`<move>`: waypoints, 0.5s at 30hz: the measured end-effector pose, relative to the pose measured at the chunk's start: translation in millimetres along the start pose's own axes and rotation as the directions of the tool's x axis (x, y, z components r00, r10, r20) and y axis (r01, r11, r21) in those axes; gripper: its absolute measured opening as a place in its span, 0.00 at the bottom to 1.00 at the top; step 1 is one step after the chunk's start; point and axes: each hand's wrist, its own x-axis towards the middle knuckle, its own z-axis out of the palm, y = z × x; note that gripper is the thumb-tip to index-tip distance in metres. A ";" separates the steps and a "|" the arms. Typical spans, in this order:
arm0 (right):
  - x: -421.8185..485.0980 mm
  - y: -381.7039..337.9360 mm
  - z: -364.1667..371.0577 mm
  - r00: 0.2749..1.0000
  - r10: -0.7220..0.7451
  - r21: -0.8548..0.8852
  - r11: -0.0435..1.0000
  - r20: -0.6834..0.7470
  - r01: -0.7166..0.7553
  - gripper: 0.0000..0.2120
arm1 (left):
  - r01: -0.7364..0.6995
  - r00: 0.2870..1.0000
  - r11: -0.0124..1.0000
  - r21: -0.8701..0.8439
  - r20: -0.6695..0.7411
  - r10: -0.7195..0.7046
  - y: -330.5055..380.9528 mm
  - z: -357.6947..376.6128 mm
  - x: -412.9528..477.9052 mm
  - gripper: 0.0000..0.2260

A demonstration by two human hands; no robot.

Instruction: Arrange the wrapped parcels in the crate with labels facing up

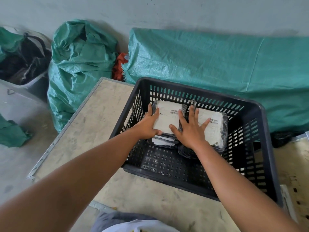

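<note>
A black slotted plastic crate (pixel 260 114) stands on a pale board. Inside, toward its far wall, lie two stacks of dark plastic-wrapped parcels with white labels facing up. My left hand (pixel 148 124) grips the left edge of the left stack's top parcel (pixel 168 118), thumb at its near edge. My right hand (pixel 192 129) lies flat with fingers spread, across the gap between the stacks, its fingertips on the right parcel (pixel 215 128). More parcels show under the left one at its near edge.
The pale board (pixel 93 131) has a metal-edged left rim. Behind it stand a stuffed green woven sack (pixel 78 64) and a long green-covered bundle (pixel 217 64). A grey bin (pixel 21 67) of dark items sits far left. The crate's near floor (pixel 167 161) is bare.
</note>
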 end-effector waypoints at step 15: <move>-27.9 25.3 -53.8 0.983 0.063 0.683 0.727 -0.171 0.072 0.11 | -0.071 0.979 0.991 0.112 -0.180 0.091 41.2 -17.3 -32.1 0.41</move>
